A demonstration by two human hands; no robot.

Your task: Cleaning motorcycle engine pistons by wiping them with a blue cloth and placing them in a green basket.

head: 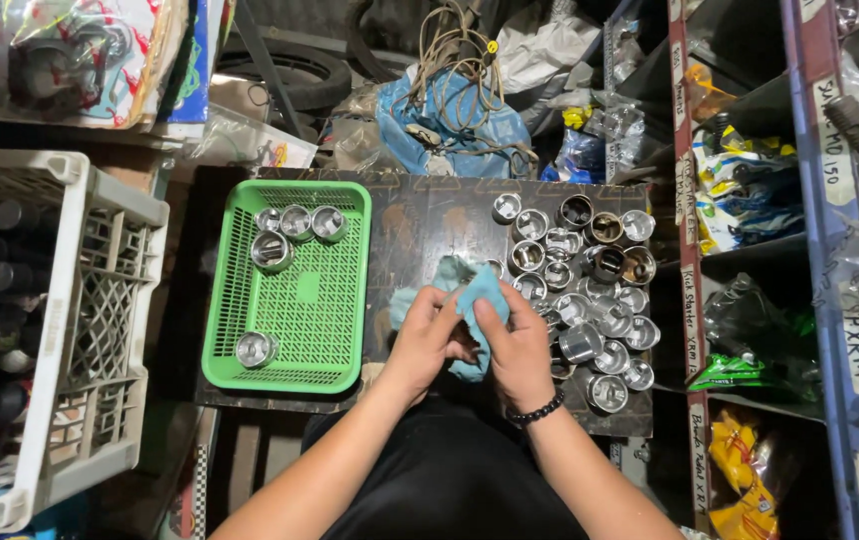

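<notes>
Wiping something inside a light blue cloth (470, 300), I have both hands pressed together around it over the near middle of a dark board (420, 225). My left hand (428, 338) cups the cloth from the left, and my right hand (522, 352), with a black bead bracelet at the wrist, folds over it from the right. Whatever the cloth wraps is hidden, so I cannot tell its shape; judging from the surroundings, it is probably one of the small metal cups.

Just right of my hands, a crowded cluster of shiny metal cups (590, 300) covers the right half of the board, some dull, some bright. To the left, a green plastic basket (295, 365) holds five cups: four near its far edge, one at the near left corner.

I judge this the cleaning step, midway through the pile. Next would call for moving the wiped piece left into the basket and picking another from the cluster.

Further left stands a white crate (100, 300); shelves of packets (740, 190) rise on the right.
</notes>
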